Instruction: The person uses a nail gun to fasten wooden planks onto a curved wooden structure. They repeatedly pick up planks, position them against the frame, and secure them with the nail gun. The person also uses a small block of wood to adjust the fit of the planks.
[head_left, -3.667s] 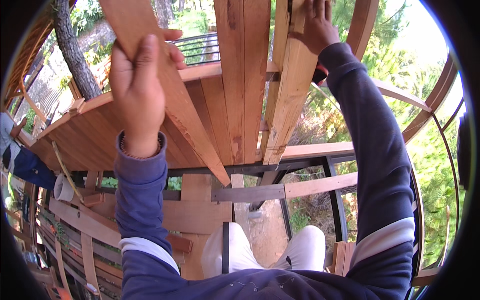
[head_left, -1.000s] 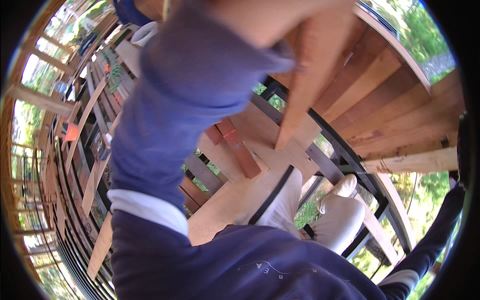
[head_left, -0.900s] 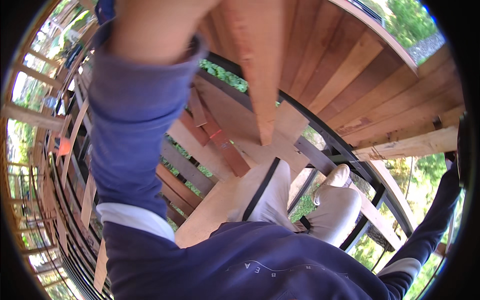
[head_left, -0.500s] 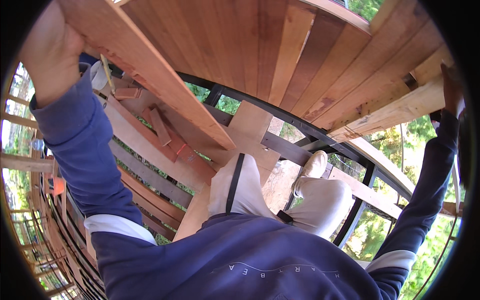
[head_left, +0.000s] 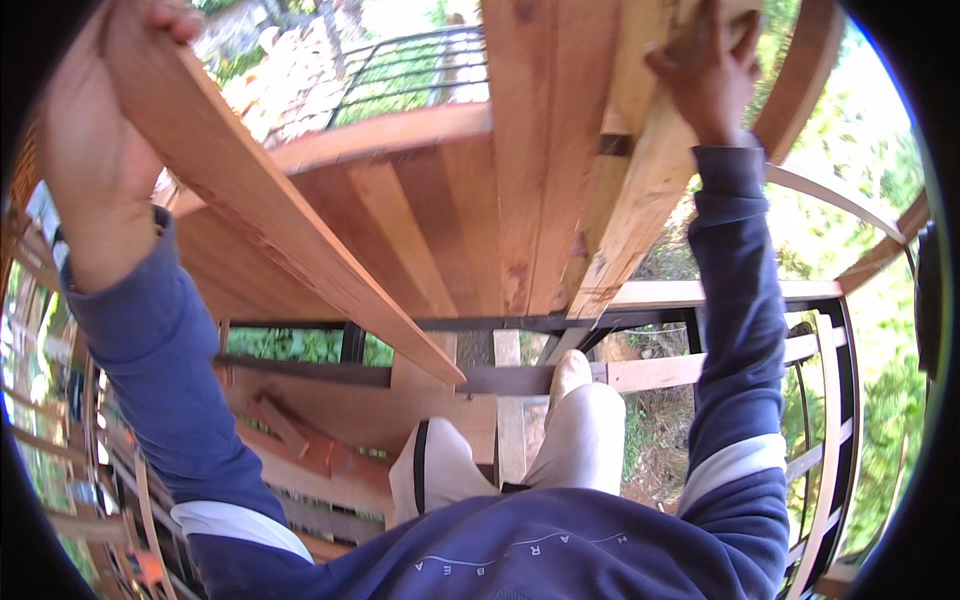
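Observation:
My left hand is raised at the upper left and closed around a long reddish wooden plank. Its fingertips curl over the plank's upper end, and the lower end slants down toward my knees. At the upper right, my right hand rests against a pale timber, with its fingers spread apart. That timber lies along the right side of a surface of fitted wooden boards. The held plank crosses in front of these boards and hides some of them.
A black metal frame runs below the boards and down the right. Loose wood offcuts lie on planks at lower left. Gaps between the planks by my legs show ground and plants below. A curved wooden rail rises at the right.
My view has turned to the right. My right hand now appears farther inward on the pale timber, with its fingers spread. The left hand keeps its hold on the plank.

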